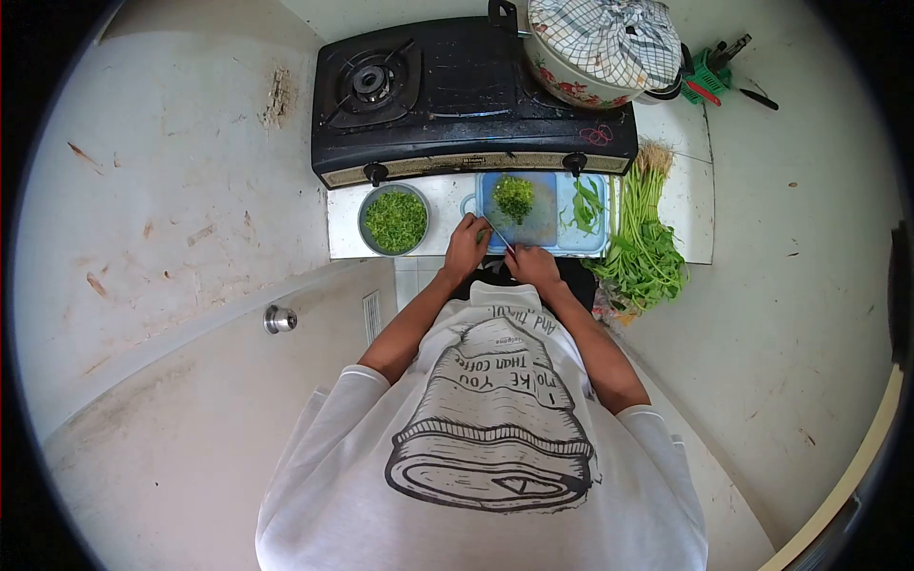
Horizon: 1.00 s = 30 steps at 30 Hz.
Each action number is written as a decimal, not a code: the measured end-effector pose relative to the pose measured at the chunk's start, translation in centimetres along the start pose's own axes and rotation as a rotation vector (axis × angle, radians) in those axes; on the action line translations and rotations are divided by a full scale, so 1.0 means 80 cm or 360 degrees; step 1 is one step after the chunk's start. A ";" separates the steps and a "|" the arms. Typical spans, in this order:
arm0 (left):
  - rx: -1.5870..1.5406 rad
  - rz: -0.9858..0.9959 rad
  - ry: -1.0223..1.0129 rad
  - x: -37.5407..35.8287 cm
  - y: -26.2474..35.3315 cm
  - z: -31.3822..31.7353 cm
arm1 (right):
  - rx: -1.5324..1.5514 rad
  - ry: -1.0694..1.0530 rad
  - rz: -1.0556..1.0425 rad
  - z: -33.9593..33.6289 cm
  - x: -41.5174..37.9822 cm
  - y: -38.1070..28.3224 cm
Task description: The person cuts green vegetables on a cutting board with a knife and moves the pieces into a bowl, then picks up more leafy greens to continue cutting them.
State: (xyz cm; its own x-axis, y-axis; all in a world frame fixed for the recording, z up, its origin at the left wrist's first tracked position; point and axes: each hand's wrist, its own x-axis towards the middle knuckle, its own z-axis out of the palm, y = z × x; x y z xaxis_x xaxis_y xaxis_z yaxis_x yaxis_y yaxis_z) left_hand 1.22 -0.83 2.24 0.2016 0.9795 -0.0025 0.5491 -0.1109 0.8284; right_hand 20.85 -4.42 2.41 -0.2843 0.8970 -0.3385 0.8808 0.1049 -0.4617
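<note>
My right hand [535, 265] is closed around the handle of a knife [500, 235] at the front edge of a blue cutting board [546, 228]. The blade slants up and left over the board. My left hand [466, 246] is at the board's left front corner, fingers curled together close to the blade's tip; what they hold, if anything, is hidden. A small heap of chopped greens [514, 197] lies on the board beyond the blade. Some loose green leaves [584, 206] lie at the board's right side.
A grey bowl [363, 225] of chopped greens stands left of the board. To the right, a bunch of leafy stems [643, 224] overhangs the counter edge. Behind is a black gas stove [466, 76] carrying a cloth-covered pot [581, 90]. A green basket [706, 78] with utensils sits at the back right.
</note>
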 end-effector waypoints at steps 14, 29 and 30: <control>0.0036 0.0173 -0.0072 -0.005 -0.012 -0.007 | -0.0024 0.0072 0.0017 0.001 0.008 -0.002; 0.0067 0.0046 -0.0043 0.005 0.000 -0.006 | -0.0061 0.0017 0.0039 -0.004 0.001 -0.004; 0.0072 0.0072 -0.0041 0.006 -0.002 -0.006 | -0.0054 0.0062 0.0015 0.001 0.003 -0.003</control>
State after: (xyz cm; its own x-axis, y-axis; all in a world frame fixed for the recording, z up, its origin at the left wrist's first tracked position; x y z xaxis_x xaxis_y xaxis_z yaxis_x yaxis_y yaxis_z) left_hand 0.84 -0.29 2.39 0.2477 0.9686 0.0197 0.5750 -0.1633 0.8017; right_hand 20.55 -4.25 2.40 -0.2615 0.9140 -0.3103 0.8960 0.1103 -0.4302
